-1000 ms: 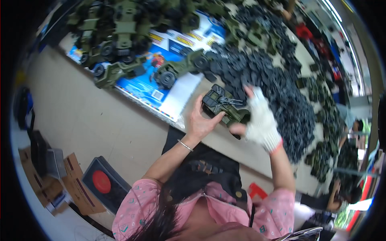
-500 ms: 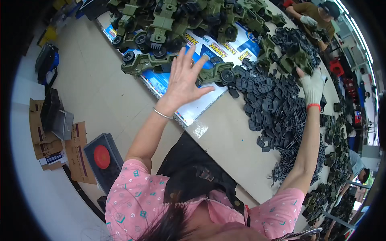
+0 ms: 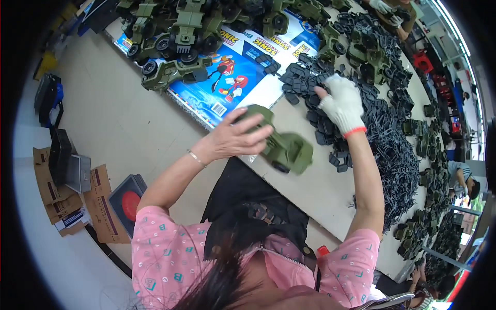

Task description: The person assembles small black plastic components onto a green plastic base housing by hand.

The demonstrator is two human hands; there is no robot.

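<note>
My bare left hand (image 3: 235, 138) grips an olive green toy truck (image 3: 283, 146) with black wheels, held tilted just above the near edge of the pale table (image 3: 315, 191). A thin bracelet sits on that wrist. My right hand (image 3: 341, 103), in a white knit glove with a red cuff, rests on a heap of small dark grey plastic parts (image 3: 330, 98); its fingers are curled, and whether it holds a part is hidden.
Several finished green toy trucks (image 3: 175, 72) stand on a blue printed sheet (image 3: 232, 77) at the table's far left. More green trucks (image 3: 367, 57) and grey parts run along the right. Cardboard boxes (image 3: 67, 196) and a red-topped stool (image 3: 129, 199) sit on the floor. Another person's gloved hands (image 3: 387, 10) work at the top.
My left hand was open over the trucks at the far left; now it has come back near me holding a green truck. My right hand has moved down onto the grey parts.
</note>
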